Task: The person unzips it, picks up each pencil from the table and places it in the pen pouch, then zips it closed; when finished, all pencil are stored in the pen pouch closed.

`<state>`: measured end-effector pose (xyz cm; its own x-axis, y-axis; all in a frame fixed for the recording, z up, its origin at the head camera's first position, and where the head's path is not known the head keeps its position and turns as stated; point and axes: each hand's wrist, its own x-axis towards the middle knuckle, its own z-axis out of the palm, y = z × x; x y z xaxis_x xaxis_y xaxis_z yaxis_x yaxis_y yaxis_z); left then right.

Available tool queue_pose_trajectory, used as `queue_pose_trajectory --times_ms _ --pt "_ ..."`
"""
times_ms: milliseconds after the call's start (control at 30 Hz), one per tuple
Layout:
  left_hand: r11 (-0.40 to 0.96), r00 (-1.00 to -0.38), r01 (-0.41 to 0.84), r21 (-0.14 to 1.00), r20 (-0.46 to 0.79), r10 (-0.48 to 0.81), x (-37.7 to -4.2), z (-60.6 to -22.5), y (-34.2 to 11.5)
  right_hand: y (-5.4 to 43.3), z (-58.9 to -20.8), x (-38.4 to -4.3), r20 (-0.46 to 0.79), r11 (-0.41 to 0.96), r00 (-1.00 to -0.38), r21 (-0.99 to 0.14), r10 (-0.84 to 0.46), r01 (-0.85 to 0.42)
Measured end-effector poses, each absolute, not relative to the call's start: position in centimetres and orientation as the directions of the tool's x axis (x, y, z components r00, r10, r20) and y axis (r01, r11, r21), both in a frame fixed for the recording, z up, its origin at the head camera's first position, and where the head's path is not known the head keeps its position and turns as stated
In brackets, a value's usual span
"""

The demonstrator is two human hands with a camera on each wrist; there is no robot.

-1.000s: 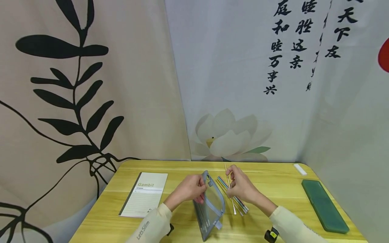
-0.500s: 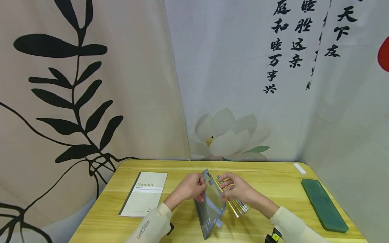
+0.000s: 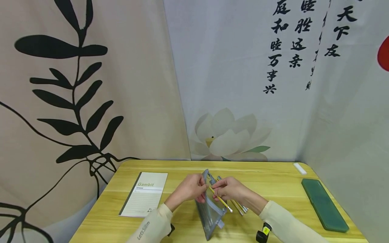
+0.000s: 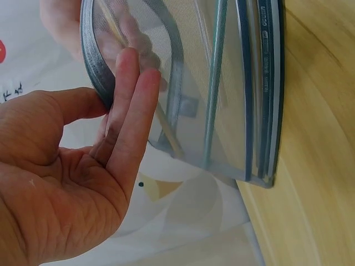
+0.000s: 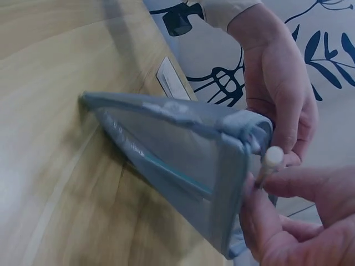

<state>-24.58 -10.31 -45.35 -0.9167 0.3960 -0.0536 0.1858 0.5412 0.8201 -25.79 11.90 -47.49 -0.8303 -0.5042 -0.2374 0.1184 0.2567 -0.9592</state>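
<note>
In the head view my left hand (image 3: 191, 189) pinches the upper rim of a grey mesh zip pouch (image 3: 209, 219), which stands tilted with its mouth toward the right. My right hand (image 3: 234, 189) pinches a yellow pencil (image 3: 225, 204) at that mouth, its eraser end pointing down and right. The white eraser end shows close up in the right wrist view, beside the pouch's grey edge (image 5: 230, 194). Through the mesh in the left wrist view I see several long sticks, among them a teal one (image 4: 215, 88) and dark ones. Several more pencils (image 3: 238, 207) lie on the table behind my right hand, partly hidden.
On the yellow wooden table (image 3: 273, 179), a notebook (image 3: 144, 195) marked "Gambit" lies at the left. A green flat case (image 3: 325, 205) is at the right, with a small white block (image 3: 300, 168) beyond it. Printed cloth hangs behind the table.
My right hand has lifted the yellow pencil from beside the loose ones, turned it, and brought it left to the pouch's mouth. My left hand keeps its hold on the pouch.
</note>
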Motion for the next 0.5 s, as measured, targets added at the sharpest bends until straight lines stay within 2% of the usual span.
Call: queue_pose_trajectory --times_ms 233,500 --pt "0.535 -0.914 0.18 0.826 -0.062 0.402 -24.4 -45.4 -10.0 11.0 -48.1 -26.7 -0.271 0.173 -0.831 -0.962 -0.486 0.213" --pt "0.533 -0.906 0.187 0.825 -0.065 0.419 -24.3 -45.4 -9.9 10.2 -48.4 -27.2 -0.286 0.145 -0.825 -0.958 -0.487 0.247"
